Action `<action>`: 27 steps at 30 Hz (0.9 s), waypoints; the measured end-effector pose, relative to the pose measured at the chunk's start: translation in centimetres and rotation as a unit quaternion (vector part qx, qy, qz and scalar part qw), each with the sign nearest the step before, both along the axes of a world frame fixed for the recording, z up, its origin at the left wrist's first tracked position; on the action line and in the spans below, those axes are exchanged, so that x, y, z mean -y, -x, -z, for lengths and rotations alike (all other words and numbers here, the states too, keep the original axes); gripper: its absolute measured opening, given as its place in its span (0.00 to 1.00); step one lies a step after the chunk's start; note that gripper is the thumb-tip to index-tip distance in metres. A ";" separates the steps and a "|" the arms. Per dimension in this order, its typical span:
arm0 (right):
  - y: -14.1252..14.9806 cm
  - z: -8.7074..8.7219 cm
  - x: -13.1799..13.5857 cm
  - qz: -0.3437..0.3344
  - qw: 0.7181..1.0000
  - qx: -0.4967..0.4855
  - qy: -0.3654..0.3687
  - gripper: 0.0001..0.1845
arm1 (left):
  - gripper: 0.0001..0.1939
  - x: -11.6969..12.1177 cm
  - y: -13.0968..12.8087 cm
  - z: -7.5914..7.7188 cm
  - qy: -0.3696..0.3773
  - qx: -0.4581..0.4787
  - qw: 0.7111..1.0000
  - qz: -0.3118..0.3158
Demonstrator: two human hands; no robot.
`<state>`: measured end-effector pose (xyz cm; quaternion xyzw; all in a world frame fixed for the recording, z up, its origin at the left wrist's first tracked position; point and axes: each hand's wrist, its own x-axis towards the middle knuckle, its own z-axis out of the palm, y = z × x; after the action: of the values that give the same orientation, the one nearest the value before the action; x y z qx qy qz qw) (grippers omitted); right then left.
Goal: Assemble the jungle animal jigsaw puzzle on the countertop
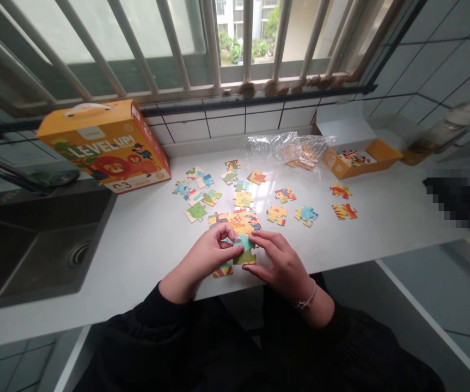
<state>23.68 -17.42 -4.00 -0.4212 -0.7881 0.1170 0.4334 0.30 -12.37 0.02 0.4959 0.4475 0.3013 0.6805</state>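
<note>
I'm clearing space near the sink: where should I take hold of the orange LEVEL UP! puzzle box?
Grip the white carry handle on top of the orange cardboard LEVEL UP! box, coming from above. The box stands upright on the white counter, and the handle lies exposed along its top edge, so fingers can likely hook it easily.

Soft daylight enters through the barred window [243, 43] and falls evenly across the white table [153, 261], leaving only faint shadows. The plastic bag [278, 147] catches small glints. Wide-angle distortion bends the bars near the edges, and a pixelated patch [459, 197] blurs the right side.
</note>
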 end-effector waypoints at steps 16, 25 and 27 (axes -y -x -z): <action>0.4 -0.1 0.1 -0.020 0.993 0.118 -0.009 0.12 | 0.15 -6.3 3.1 -2.1 -0.358 -0.333 0.871 0.056; 0.4 -0.7 0.3 -0.031 0.991 0.130 0.014 0.12 | 0.15 -6.1 3.5 -0.3 -0.343 -0.343 0.868 0.111; 0.4 -0.7 0.4 -0.031 0.990 0.135 0.018 0.12 | 0.13 -6.2 3.5 -0.3 -0.338 -0.337 0.872 0.113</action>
<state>23.25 -17.78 -3.30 -0.4159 -0.8501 0.0867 0.3113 -3.17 -6.16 0.32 0.8140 0.4617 0.1701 0.3087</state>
